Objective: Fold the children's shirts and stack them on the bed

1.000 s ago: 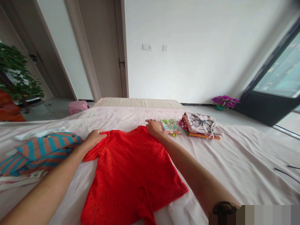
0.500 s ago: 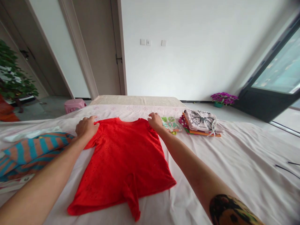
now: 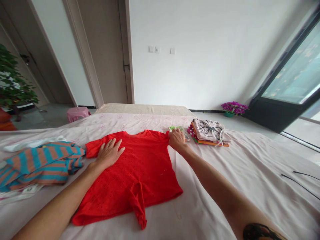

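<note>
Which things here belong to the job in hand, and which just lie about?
Job:
- red short-sleeved top
- left hand, on it
- right hand, at its edge
- probably striped garment, folded clothes

Lying about:
- pink stool
- purple flowers
- leafy plant

Your T-shirt (image 3: 150,156) lies on the sheet (image 3: 250,180) right before you, neckline away from you, hem nearest. Your left hand (image 3: 108,155) rests on its upper left part; your right hand (image 3: 177,138) is at its right sleeve, with a folded garment (image 3: 187,136) partly hidden behind your fingers. Just right of that, on the same sheet, sits a stack of folded clothes (image 3: 210,131). To the shirt's left you have a heap of clothes (image 3: 42,163), and at your far right, two cords (image 3: 300,186). Beyond the sheet, a stool (image 3: 78,114) stands left on the floor, potted flowers (image 3: 234,108) right, near the wall (image 3: 200,66).
</note>
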A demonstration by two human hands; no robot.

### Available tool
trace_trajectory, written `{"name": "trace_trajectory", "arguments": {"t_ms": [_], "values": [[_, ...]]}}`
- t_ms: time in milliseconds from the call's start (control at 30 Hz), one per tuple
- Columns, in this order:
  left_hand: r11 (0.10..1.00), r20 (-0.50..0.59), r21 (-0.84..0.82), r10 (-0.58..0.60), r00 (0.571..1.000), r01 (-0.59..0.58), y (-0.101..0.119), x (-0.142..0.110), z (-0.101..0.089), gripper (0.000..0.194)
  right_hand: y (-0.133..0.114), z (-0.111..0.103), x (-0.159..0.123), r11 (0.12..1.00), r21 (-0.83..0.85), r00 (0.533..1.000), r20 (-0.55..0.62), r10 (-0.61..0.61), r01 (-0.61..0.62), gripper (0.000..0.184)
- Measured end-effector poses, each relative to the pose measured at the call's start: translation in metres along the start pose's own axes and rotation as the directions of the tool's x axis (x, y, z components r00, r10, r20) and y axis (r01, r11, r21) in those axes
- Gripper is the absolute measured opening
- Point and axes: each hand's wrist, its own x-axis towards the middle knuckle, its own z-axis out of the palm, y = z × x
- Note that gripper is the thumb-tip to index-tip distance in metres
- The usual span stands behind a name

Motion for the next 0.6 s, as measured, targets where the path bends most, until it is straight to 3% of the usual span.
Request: {"name": "trace_trajectory", "arguments": {"t_ms": [100,200,367,500,600], "values": [[1.0,-0.063,0.028,0.003,0.998,-0.001,0.006,-0.004,-0.003,0.059,-0.005,-0.01,-0.006,0.999,0.022,0.999,-0.036,-0.037,0.038,0.029],[0.996,-0.07,-0.047,0.069,0.995,-0.072,0.019,-0.011,-0.005,0.061,-0.033,-0.012,-0.022,0.974,0.15,0.983,-0.103,-0.155,0.17,0.038],[0.97,-0.011,-0.166,0.179,0.984,-0.178,0.023,-0.031,-0.004,0.069,-0.081,0.015,-0.058,0.903,0.26,0.937,-0.022,-0.348,0.342,0.061],[0.963,-0.011,-0.17,0.21,0.978,-0.208,0.0,-0.049,-0.003,0.067,-0.072,0.037,-0.073,0.916,0.221,0.939,0.001,-0.344,0.336,0.065],[0.965,0.005,-0.159,0.213,0.977,-0.21,-0.015,-0.061,-0.005,0.067,-0.05,0.039,-0.075,0.931,0.18,0.947,-0.01,-0.32,0.316,0.064]]}}
